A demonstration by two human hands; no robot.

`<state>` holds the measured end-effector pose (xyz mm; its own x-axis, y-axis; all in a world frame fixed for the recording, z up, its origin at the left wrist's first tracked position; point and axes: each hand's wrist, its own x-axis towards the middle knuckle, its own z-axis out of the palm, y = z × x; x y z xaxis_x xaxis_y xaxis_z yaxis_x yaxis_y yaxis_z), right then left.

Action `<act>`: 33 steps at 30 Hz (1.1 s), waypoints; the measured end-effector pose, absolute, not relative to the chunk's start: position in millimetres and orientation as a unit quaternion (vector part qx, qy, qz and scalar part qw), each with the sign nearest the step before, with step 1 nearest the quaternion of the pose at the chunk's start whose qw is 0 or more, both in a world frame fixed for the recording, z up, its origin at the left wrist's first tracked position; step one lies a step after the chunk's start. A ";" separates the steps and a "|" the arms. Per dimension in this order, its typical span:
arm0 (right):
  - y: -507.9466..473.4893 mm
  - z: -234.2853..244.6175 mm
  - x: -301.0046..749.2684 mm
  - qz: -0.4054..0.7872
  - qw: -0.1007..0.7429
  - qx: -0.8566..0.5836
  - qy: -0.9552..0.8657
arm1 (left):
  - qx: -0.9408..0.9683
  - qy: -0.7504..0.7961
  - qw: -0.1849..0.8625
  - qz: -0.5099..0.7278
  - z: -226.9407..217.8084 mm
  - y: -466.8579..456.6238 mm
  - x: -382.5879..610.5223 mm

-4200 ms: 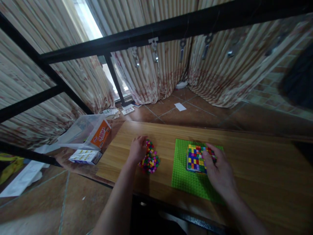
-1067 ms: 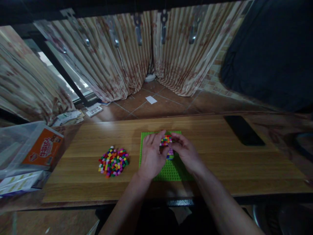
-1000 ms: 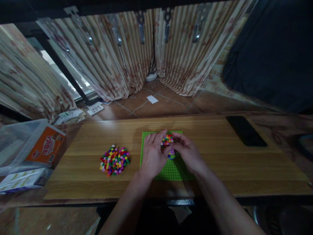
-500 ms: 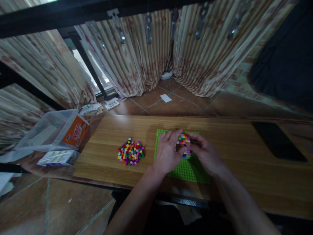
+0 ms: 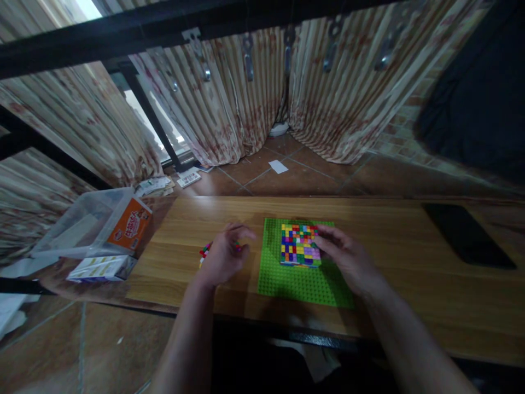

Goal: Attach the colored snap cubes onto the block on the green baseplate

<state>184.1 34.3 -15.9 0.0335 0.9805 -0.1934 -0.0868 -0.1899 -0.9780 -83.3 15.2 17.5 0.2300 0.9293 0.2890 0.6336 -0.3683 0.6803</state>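
Observation:
A square, layered block of many-coloured toy bricks (image 5: 299, 251) sits on a green studded baseplate (image 5: 305, 285). My right hand (image 5: 342, 254) is at the block's right side, thumb and fingertips gripping its edge near the far right corner. To the left, my left hand (image 5: 225, 254) hovers over a loose pile of small coloured bricks (image 5: 205, 249) and hides most of it. Its fingers are apart, and nothing shows between them.
A dark flat phone-like slab (image 5: 467, 235) lies on the right of the wooden table (image 5: 410, 284). Off the table's left end stand a clear plastic bin (image 5: 86, 219) with an orange label and a small white carton (image 5: 102, 268). Striped curtains hang beyond.
My left hand has left the brick block and moved left over the loose pile, uncovering the block's top. My right hand stays at the block's right side.

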 end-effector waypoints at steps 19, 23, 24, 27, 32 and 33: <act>41.7 -11.8 176.3 0.545 0.524 -0.545 -0.363 | 0.798 0.564 0.158 0.145 12.5 -1.7 -104.6; 41.8 -11.0 175.5 0.541 0.529 -0.543 -0.364 | 0.797 0.541 0.183 0.197 15.7 1.6 -102.0; 41.9 -10.9 175.3 0.542 0.530 -0.541 -0.364 | 0.791 0.538 0.198 0.214 16.4 2.2 -101.0; 42.0 -10.9 175.4 0.540 0.530 -0.543 -0.364 | 0.733 0.558 0.265 0.285 16.5 2.9 -97.0; 42.1 -9.5 176.1 0.547 0.523 -0.543 -0.365 | 0.618 0.574 0.351 0.407 11.2 5.7 -82.5; 42.2 -9.2 176.1 0.550 0.521 -0.541 -0.365 | 0.613 0.558 0.360 0.428 10.1 6.5 -78.1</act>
<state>176.1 42.2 -9.2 0.1289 0.9682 -0.2144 -0.1771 -0.1902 -0.9656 -78.1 6.5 10.1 0.0101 0.9925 0.1221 0.3753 -0.1170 0.9195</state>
